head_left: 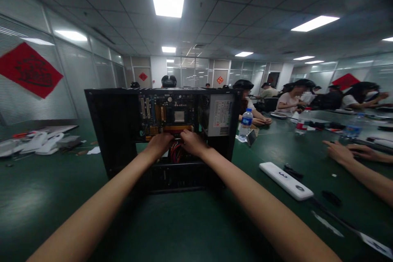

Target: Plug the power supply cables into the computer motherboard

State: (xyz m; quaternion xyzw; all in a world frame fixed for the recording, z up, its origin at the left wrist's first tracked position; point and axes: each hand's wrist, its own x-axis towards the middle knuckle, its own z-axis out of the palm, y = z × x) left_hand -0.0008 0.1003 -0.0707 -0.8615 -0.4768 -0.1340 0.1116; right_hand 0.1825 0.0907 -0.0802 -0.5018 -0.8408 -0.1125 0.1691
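Note:
An open black computer case (123, 131) stands on the green table in front of me, its inside facing me. A motherboard (156, 114) with a bare square processor socket area (179, 116) is mounted in it. My left hand (160, 144) and my right hand (194, 143) reach in to the board's lower edge, by the orange and yellow memory slots (181, 129). The fingers of both are bent and drawn together; what they grip is hidden. A bundle of coloured cables (176, 152) hangs between the hands. The silver power supply (220, 115) sits at upper right inside the case.
White plastic parts (49, 142) lie on the left of the table (67, 196). To the right are a white power bank-like device (285, 180), dark cables (331, 197) and water bottles (246, 123). Another person's hands (340, 153) rest at far right; other people sit farther back.

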